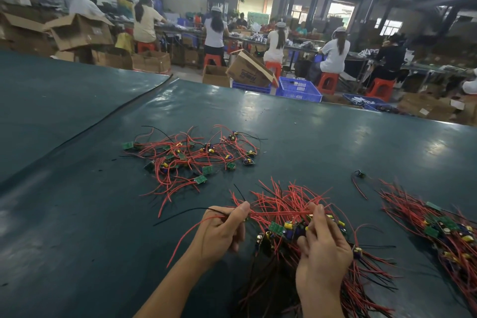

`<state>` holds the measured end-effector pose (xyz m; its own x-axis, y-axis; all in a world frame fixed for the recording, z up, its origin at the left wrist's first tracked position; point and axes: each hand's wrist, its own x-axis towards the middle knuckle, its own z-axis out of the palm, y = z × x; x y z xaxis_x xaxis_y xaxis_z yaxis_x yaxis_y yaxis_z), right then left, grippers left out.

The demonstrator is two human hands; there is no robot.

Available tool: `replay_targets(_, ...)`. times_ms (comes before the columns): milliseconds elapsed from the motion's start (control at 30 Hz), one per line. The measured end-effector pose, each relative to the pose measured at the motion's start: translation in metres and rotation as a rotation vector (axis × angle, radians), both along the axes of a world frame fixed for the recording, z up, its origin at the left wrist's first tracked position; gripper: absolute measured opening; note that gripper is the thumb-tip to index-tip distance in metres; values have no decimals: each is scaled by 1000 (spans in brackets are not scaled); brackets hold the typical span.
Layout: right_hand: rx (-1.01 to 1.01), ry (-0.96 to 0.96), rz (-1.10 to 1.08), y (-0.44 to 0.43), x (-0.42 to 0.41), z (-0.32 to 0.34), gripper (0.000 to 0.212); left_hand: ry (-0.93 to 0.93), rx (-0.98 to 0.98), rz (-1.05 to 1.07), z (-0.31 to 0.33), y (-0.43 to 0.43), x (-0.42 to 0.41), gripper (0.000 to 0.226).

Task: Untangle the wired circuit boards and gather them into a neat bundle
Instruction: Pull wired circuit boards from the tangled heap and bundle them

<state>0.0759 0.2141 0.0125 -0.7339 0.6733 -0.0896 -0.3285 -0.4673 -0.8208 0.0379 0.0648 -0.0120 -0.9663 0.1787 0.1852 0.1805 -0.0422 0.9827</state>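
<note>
Red wires fan out from the bundle (pixel 281 201) I am gathering near me on the dark green surface (pixel 77 214): my left hand (pixel 219 232) pinches a few leads (pixel 268 213) between its fingers (pixel 242 210), while my right hand (pixel 322 248) curls round the clump of small green boards (pixel 276 227). I judge I am midway, combing leads straight; next I must free another board from the loosely looped tangled pile (pixel 191 157) farther off, gently, while a finished bundle (pixel 438 224) lies right.

Rightmost bundle (pixel 444 227) partly off-frame
</note>
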Motion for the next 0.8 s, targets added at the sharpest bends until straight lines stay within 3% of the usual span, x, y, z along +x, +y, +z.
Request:
replay_targets(133, 67, 96, 28, -8, 2, 0, 18, -39, 59, 39, 1, -2, 1, 59)
replay_targets(233, 81, 201, 146, -12, 3, -3, 27, -188, 198, 7, 4, -2, 1, 66)
replay_targets(367, 99, 211, 274, -22, 3, -8, 72, -369, 409, -114, 9, -4, 3, 62)
replay_targets(467, 128, 140, 338, -26, 3, -15, 58, -433, 394, -192, 9, -4, 5, 63)
replay_targets(567, 280, 48, 375, -27, 1, -21, 36, -442, 283, -247, 8, -2, 7, 65)
replay_targets(700, 463, 2, 488, -35, 2, -22, 39, -468, 178, -256, 5, 1, 8, 68)
replay_targets(800, 536, 3, 454, -39, 3, -21, 34, -449, 151, -175, 4, 5, 6, 72)
